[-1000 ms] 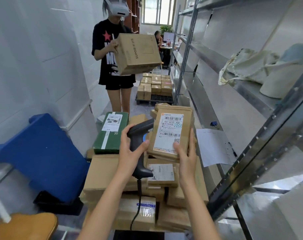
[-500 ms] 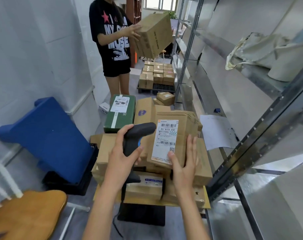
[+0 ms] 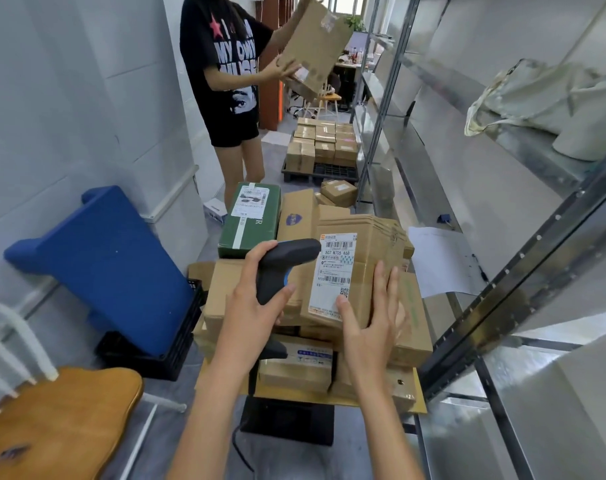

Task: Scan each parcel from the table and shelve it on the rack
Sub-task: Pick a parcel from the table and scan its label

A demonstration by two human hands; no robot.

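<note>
Brown cardboard parcel with white label [image 3: 360,268] at frame centre atop table pile, right hand [image 3: 370,327] gripping near edge. Left hand [image 3: 253,306] wrapped round black handheld scanner [image 3: 280,265], nose at label. Scanning step; next likely lift toward steel rack [image 3: 537,271], right of frame.

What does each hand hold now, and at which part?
The left hand grips the black scanner by its handle. The right hand holds the labelled parcel at its near edge.

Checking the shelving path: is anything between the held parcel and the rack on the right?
Nothing visible blocks it. The parcel, held in the right hand, sits left of the rack; only a loose paper sheet lies on the shelf beside it.
</note>
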